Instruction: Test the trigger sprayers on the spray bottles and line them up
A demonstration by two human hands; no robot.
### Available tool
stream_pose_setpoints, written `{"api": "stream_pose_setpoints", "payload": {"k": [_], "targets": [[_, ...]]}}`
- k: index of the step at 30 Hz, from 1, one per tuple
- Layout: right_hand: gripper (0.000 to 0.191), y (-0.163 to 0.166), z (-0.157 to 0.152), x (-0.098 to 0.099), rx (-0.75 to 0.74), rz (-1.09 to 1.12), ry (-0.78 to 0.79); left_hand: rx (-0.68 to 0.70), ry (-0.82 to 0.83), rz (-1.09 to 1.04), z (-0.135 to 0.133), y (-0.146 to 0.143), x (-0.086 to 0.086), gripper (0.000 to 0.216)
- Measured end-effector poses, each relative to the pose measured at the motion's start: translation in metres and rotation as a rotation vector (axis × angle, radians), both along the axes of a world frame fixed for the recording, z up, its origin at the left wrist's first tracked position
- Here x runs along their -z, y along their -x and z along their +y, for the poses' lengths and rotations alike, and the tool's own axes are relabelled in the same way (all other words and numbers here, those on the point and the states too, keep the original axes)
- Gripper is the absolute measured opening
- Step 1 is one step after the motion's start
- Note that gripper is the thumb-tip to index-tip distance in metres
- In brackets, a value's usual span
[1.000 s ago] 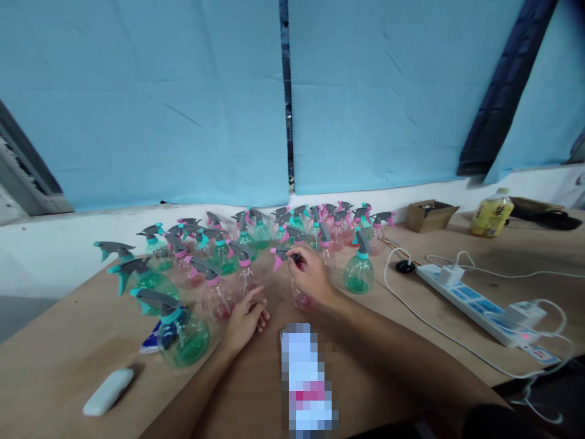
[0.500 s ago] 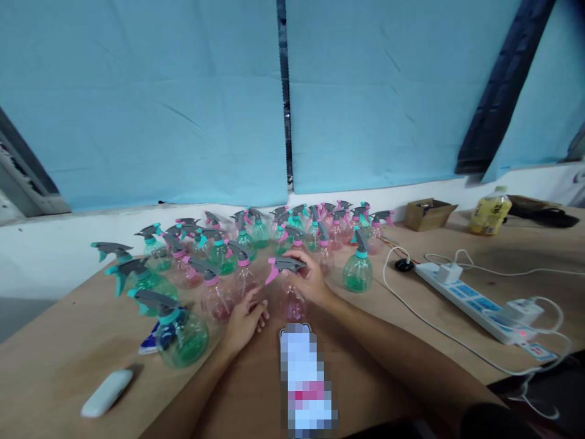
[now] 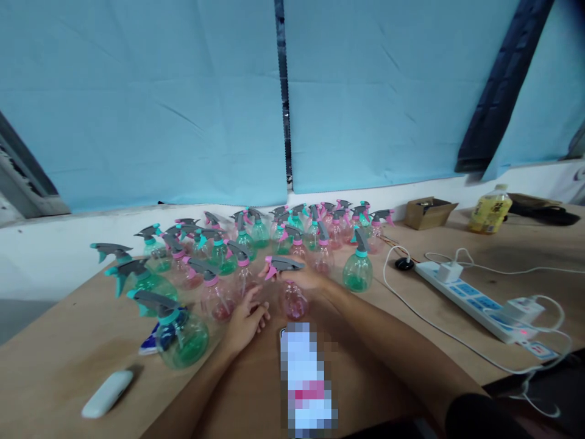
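Note:
My left hand is open beside the pink spray bottles, its fingers loosely bent and apart, holding nothing. In front of me stands an upright pink spray bottle with a grey head and pink trigger. My right hand reaches leftward behind that head, fingers stretched out. Its fingertips show left of the trigger; the middle of the hand is hidden, and whether it touches the bottle I cannot tell. Another pink spray bottle stands left of my left hand. Nearest on the left is a green spray bottle.
Several more pink and green spray bottles crowd toward the wall. A phone, its screen blurred, lies before me. At left is a white case; at right, a power strip with cables, a cardboard box and a yellow drink bottle.
My right hand has shifted from gripping the pink spray bottle's head to behind it, reaching left. The bottle has stayed nearly in place. My left hand has barely moved.

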State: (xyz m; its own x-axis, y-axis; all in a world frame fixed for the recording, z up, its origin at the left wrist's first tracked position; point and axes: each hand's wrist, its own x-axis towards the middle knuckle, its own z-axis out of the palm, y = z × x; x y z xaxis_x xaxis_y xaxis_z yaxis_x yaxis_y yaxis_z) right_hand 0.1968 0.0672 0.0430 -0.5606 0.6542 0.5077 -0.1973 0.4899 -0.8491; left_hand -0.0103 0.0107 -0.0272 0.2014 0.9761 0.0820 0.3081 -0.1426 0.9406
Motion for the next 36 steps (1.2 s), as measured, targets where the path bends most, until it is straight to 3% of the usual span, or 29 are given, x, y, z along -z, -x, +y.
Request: {"api": "stream_pose_setpoints", "payload": {"k": [4,8,17,22,36], "targets": [[0.028,0.006,-0.001,0.004,-0.072,0.063,0.162,0.0,0.008,0.003,0.0,0.001,0.001,0.063],[0.026,0.006,-0.002,0.008,-0.044,0.104,0.221,0.026,-0.003,0.026,-0.002,0.0,-0.001,0.059],[0.029,0.004,-0.002,0.009,0.004,0.092,0.182,0.029,-0.004,0.043,-0.001,0.0,0.0,0.056],[0.031,0.005,-0.003,0.012,0.018,0.113,0.19,0.07,-0.022,0.102,-0.004,0.0,-0.005,0.03],[0.033,0.009,-0.006,0.012,0.107,0.107,0.215,0.077,-0.044,0.165,-0.008,-0.001,-0.01,0.041]]}}
